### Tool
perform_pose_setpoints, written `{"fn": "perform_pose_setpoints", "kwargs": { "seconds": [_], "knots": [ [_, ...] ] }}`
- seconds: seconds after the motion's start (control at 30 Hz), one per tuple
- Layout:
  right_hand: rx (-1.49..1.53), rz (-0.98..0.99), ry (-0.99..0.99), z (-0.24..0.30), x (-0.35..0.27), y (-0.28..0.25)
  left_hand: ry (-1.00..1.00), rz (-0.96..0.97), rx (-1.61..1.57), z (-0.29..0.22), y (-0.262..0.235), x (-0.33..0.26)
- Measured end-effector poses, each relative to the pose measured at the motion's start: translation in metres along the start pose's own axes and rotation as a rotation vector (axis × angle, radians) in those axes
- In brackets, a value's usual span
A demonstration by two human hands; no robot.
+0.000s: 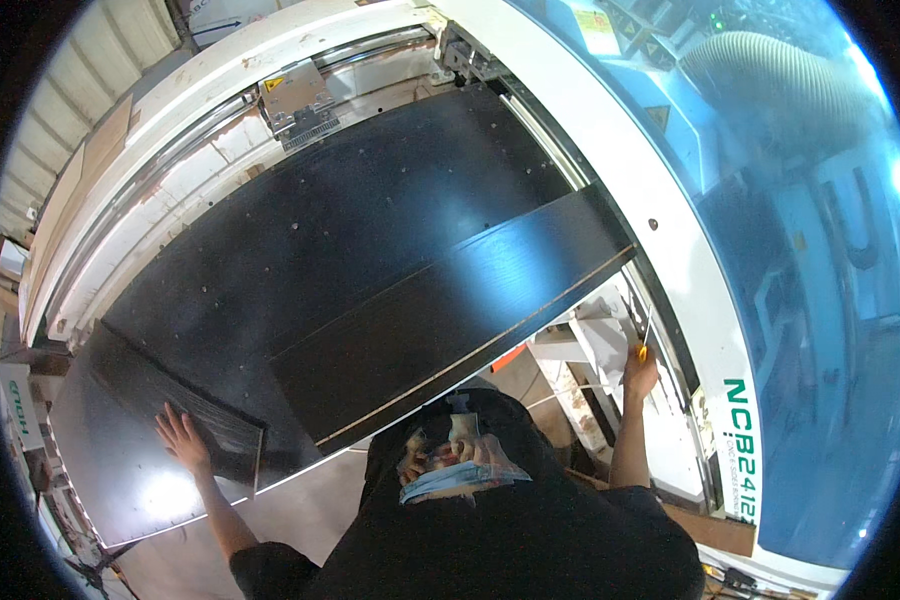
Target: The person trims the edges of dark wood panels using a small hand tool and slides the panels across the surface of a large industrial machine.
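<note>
My left hand [181, 440] has its fingers spread, at the edge of a short dark panel [232, 440] on the left of the black machine table [320, 235]. Down by the right side of the machine, my right hand [640, 377] is closed around a yellow-handled tool [642, 352]. A thin, straight shaft points up from it, like a screwdriver's; its exact kind is too small to make out. Between my hands lies a long dark board [400, 350], with a pale raw strip along its near edge. Light glares off its right part.
A white machine frame [660, 190] with a blue translucent cover [800, 300] curves along the right. Toward the back, a metal carriage [297, 100] with a yellow warning label sits on a rail. A ribbed hose [770, 85] shows behind the cover.
</note>
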State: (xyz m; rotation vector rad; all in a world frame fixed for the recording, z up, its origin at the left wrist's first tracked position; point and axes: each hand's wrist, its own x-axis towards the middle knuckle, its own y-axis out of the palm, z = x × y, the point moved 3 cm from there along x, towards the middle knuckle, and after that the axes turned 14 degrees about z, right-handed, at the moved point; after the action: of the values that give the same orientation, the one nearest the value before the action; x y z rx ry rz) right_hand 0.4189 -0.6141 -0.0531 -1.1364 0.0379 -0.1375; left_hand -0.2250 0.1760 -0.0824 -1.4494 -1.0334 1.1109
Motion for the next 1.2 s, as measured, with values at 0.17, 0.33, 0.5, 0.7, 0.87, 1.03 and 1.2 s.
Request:
{"fn": "perform_pose_setpoints", "kwargs": {
  "seconds": [0.17,0.33,0.5,0.7,0.87,1.03,1.2],
  "knots": [
    [-0.006,-0.161,-0.455,0.136,-0.051,-0.023,0.012,0.015,0.017,0.005,-0.011,-0.008],
    [-0.14,0.405,-0.949,0.258,-0.079,-0.002,-0.016,0.065,-0.122,-0.068,-0.016,-0.01],
    [-0.148,0.494,-0.927,0.27,-0.065,0.02,0.623,0.149,-0.341,-0.305,-0.102,-0.1],
    [-0.175,0.518,-0.936,0.331,-0.022,0.046,0.665,0.202,-0.158,-0.391,-0.081,-0.071],
    [-0.211,0.594,-0.982,0.386,0.017,0.079,0.627,0.361,-0.14,-0.405,-0.075,-0.011],
    [-0.38,0.923,-0.834,0.427,0.042,0.107,0.533,0.394,-0.096,-0.417,-0.065,0.041],
    [-0.589,1.028,-0.738,0.462,0.061,0.143,0.634,0.355,0.03,-0.434,-0.073,0.05]
  ]
}}
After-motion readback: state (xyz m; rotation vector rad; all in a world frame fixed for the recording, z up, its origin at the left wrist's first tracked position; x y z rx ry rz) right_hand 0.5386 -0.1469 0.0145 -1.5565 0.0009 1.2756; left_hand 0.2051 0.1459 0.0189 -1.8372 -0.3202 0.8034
